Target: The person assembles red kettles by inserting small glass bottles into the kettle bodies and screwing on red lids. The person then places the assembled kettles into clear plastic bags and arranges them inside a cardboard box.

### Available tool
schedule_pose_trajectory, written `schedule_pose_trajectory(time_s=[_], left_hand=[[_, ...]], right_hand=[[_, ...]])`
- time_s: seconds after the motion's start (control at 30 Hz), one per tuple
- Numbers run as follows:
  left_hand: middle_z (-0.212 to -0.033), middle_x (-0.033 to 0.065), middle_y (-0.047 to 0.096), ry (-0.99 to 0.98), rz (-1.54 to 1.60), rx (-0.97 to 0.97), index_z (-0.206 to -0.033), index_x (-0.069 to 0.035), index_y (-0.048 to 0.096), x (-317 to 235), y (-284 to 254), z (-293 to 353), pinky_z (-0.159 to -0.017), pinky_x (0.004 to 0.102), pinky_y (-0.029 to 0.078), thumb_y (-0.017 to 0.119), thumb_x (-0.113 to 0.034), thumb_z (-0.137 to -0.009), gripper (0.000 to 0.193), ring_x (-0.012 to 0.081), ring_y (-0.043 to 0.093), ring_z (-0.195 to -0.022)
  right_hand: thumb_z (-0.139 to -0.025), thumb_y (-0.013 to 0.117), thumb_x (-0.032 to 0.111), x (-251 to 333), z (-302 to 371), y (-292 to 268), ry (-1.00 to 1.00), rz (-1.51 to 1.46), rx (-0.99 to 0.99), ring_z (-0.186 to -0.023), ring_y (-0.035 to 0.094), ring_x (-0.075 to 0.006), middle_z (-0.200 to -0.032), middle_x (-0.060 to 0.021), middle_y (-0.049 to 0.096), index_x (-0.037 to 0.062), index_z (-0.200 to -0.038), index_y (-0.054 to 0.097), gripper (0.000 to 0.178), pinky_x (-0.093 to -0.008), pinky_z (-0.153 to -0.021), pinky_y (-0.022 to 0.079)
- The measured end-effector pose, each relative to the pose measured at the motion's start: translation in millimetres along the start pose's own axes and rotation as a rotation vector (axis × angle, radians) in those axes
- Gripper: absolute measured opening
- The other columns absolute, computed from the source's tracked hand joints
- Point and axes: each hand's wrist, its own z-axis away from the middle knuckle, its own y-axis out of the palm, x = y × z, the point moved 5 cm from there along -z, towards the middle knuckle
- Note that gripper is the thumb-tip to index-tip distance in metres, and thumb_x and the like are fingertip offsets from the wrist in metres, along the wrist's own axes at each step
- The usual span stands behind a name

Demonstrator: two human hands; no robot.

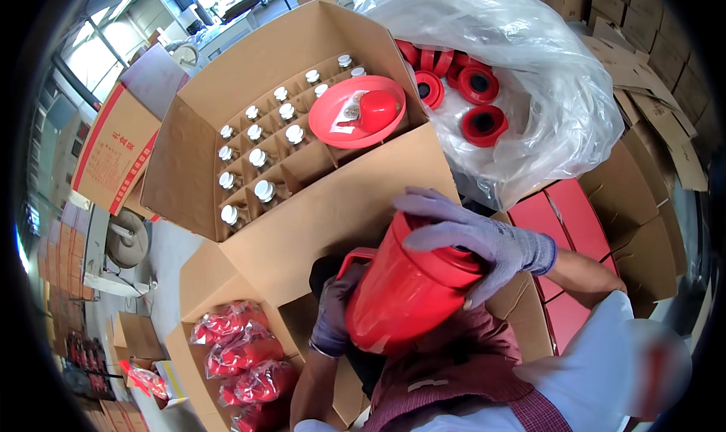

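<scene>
A glossy red thermos jug (404, 292) is held tilted in front of me, its top toward the upper right. My left hand (333, 311), in a grey-purple knit glove, is closed on the jug's handle side. My gloved right hand (488, 239) wraps over the red collar at the top, fingers on the far side and thumb below. A dark part shows in the collar under the palm, mostly hidden. Just beyond the jug is a large open carton (325, 201) with dividers and several white-capped bottle necks (258, 157). On its dividers rests a red bowl (329, 133) holding a red part.
A clear plastic bag (563, 76) at the far right holds several red lids (484, 123) with dark centres. At the lower left, a carton (193, 364) contains bagged red parts (253, 352). Red boxes (541, 216) fill a carton at right. A printed carton (113, 156) stands far left.
</scene>
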Motion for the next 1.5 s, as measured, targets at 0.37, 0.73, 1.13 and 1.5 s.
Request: schedule_pose_trajectory(time_s=[0.37, 0.73, 1.13, 1.5], left_hand=[[-0.095, 0.0136, 0.069, 0.702, -0.719, -0.031, -0.085, -0.001, 0.064, -104.9, 40.6, -8.0, -0.104, 0.0462, 0.041, 0.059, -0.001, -0.076, 0.010, 0.0314, 0.067, -0.098], [-0.101, 0.0086, 0.070, -0.305, 0.445, -0.137, -0.108, 0.006, 0.067, 63.3, 5.3, 8.4, -0.088, 0.0264, 0.048, 0.052, -0.020, -0.095, 0.033, 0.0141, 0.064, -0.093], [-0.095, 0.0169, 0.070, 0.526, -0.389, -0.213, -0.089, 0.000, 0.065, -58.8, 19.3, -4.6, -0.100, 0.0473, 0.044, 0.061, -0.008, -0.074, 0.017, 0.0331, 0.066, -0.096], [-0.114, 0.0115, 0.065, 0.058, 0.829, -0.525, -0.120, 0.002, 0.057, 10.2, -72.7, 3.3, -0.095, 0.0349, 0.047, 0.060, -0.013, -0.093, 0.030, 0.0179, 0.061, -0.106]], right_hand=[[-0.090, 0.056, 0.009, -127.8, 102.4, 84.7, 0.586, -0.610, -0.647, -0.109, 0.055, -0.0123, -0.129, -0.0070, 0.053, 0.0047, -0.129, 0.043, 0.042, -0.0313, -0.113, 0.030], [-0.084, 0.061, 0.040, -10.9, 6.8, 6.6, 0.064, -0.043, -0.091, -0.135, 0.031, -0.0376, -0.144, -0.0191, 0.037, 0.0055, -0.138, 0.044, 0.066, -0.0472, -0.112, 0.023], [-0.086, 0.064, 0.015, -127.2, 93.7, 57.0, 0.524, -0.222, -0.574, -0.108, 0.055, -0.0203, -0.114, -0.0120, 0.059, 0.0003, -0.120, 0.054, 0.039, -0.0317, -0.095, 0.044], [-0.084, 0.067, 0.023, -147.3, -82.2, -53.3, 0.301, 0.430, -0.550, -0.114, 0.053, -0.0309, -0.117, -0.0164, 0.054, 0.0035, -0.121, 0.054, 0.044, -0.0393, -0.099, 0.042]])
